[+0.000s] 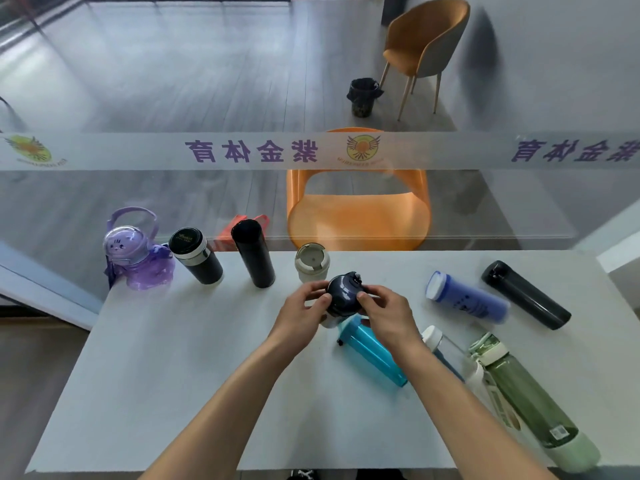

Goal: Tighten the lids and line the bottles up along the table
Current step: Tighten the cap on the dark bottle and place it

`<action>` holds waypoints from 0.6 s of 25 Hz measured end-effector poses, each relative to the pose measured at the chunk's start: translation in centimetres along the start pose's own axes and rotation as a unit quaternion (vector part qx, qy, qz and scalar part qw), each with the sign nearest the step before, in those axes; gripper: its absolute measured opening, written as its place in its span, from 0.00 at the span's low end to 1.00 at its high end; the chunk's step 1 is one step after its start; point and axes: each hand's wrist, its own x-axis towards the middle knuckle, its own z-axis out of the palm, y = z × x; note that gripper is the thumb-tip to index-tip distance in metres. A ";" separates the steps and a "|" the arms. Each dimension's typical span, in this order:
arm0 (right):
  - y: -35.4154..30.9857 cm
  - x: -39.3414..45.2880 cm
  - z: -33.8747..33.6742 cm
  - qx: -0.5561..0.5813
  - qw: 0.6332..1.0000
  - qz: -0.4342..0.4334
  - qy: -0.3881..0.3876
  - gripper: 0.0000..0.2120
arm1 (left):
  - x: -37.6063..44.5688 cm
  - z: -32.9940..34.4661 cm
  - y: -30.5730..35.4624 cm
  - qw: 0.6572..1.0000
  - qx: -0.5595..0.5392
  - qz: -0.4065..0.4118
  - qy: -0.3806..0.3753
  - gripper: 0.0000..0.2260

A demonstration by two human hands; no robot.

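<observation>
Both my hands hold a dark navy bottle (341,295) upright over the middle of the white table (194,375). My left hand (304,311) grips its side, and my right hand (386,311) wraps the lid end. Along the far edge stand a purple bottle (136,252), a black flask with a silver band (195,256), a tall black flask (252,252) and a cream cup (311,262). Lying on the right are a teal bottle (375,355), a blue bottle (465,301), a black flask (526,294), a clear white-capped bottle (441,344) and a green bottle (530,400).
A glass wall with a frosted printed band (242,152) runs right behind the table's far edge. Beyond it are an orange plastic stool (358,216), a tan chair (424,46) and a black bin (363,97). The table's left half is bare white surface.
</observation>
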 end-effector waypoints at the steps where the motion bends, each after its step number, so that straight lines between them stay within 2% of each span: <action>1: -0.5 0.8 -1.3 0.003 1.000 -0.007 0.006 0.03 | 0.6 1.2 0.8 1.000 -0.004 -0.002 -0.001 0.12; 7: -0.6 7.6 -6.7 -0.008 1.000 0.005 -0.007 0.02 | 4.5 7.5 4.0 0.999 -0.021 -0.045 -0.001 0.14; 10: -0.2 10.4 -7.9 -0.029 0.999 0.015 -0.028 0.08 | 6.0 9.7 4.8 0.997 -0.026 -0.076 0.013 0.15; 15: 0.9 13.7 -9.1 -0.054 0.997 0.036 -0.051 0.13 | 7.9 12.2 4.7 0.994 -0.035 -0.102 0.036 0.17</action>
